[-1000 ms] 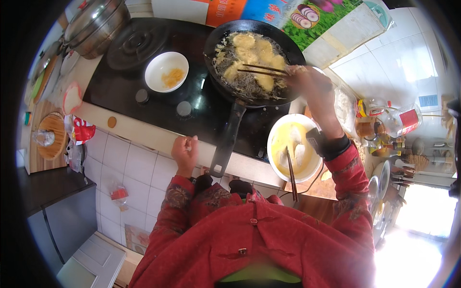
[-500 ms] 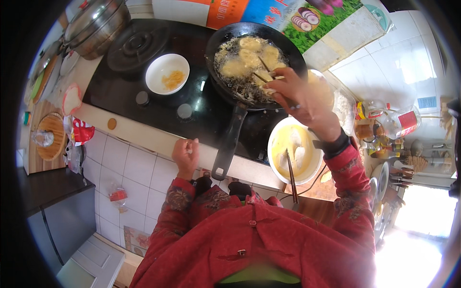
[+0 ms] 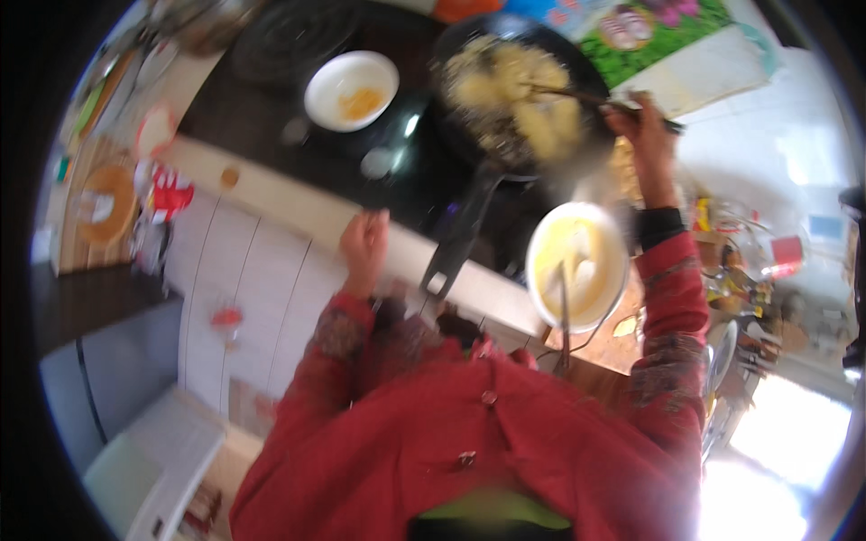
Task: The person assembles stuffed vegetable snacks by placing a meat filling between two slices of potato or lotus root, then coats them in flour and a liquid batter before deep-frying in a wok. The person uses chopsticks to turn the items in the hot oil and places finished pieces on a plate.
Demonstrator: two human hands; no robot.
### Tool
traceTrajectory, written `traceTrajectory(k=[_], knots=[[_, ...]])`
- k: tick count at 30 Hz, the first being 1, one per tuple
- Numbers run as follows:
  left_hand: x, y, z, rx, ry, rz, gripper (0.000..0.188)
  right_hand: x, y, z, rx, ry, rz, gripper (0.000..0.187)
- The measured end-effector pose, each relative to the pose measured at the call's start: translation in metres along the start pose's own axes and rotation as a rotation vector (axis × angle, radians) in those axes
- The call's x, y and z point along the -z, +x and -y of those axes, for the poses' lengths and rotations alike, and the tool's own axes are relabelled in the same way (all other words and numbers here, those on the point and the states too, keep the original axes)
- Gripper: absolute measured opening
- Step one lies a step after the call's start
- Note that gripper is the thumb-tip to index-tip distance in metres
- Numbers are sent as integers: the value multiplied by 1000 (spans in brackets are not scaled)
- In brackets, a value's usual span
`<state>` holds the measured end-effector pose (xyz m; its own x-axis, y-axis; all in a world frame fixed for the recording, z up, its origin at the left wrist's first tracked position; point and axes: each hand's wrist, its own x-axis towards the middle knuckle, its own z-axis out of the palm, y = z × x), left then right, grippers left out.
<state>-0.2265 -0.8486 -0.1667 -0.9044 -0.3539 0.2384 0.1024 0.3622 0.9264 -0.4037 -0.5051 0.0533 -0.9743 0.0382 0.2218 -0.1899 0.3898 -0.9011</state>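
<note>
My right hand (image 3: 648, 135) is closed around a pair of dark chopsticks (image 3: 577, 93), whose tips reach left into the black frying pan (image 3: 532, 32). Several pale yellow battered pieces (image 3: 541, 122) fry in the pan's bubbling oil; motion blur softens their edges. My left hand (image 3: 364, 242) is a loose fist at the counter's front edge, with nothing visible in it. Below the pan on the right stands a white bowl (image 3: 622, 270) of yellow batter with pale pieces in it. A second pair of chopsticks (image 3: 566, 311) leans out over its near rim.
A white bowl (image 3: 316, 86) with some yellow food sits on the black stovetop (image 3: 271, 90). The pan's handle (image 3: 465, 234) juts over the counter edge between my hands. A printed carton (image 3: 695, 81) stands behind the pan. Bottles and jars (image 3: 735, 248) crowd the right side.
My right hand has moved from over the pan to beyond its right edge, with the chopsticks now lying nearly level across the pan. My view has shifted and blurred. My left hand stays a fist.
</note>
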Motion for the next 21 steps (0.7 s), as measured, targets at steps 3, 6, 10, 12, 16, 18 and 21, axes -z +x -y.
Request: traceTrajectory(k=[3,6,10,12,16,18,21], knots=[[12,21,-3,166,-281,-114,21,11,-4,8,-138,186,-48,38],[24,61,-1,17,-152,-211,20,23,-20,32,-3,107,-45,40],[28,105,6,-100,195,-105,16,32,-53,66,71,16,5,39],[28,110,10,-138,310,-32,15,32,-70,72,46,-5,-28,38],[26,102,8,-116,269,83,18,33,-86,68,89,-173,-130,37],[23,97,1,-161,137,76,20,33,-90,64,134,-123,-185,34],[14,91,-10,-181,-42,42,21,34,-96,65,77,-328,54,23]])
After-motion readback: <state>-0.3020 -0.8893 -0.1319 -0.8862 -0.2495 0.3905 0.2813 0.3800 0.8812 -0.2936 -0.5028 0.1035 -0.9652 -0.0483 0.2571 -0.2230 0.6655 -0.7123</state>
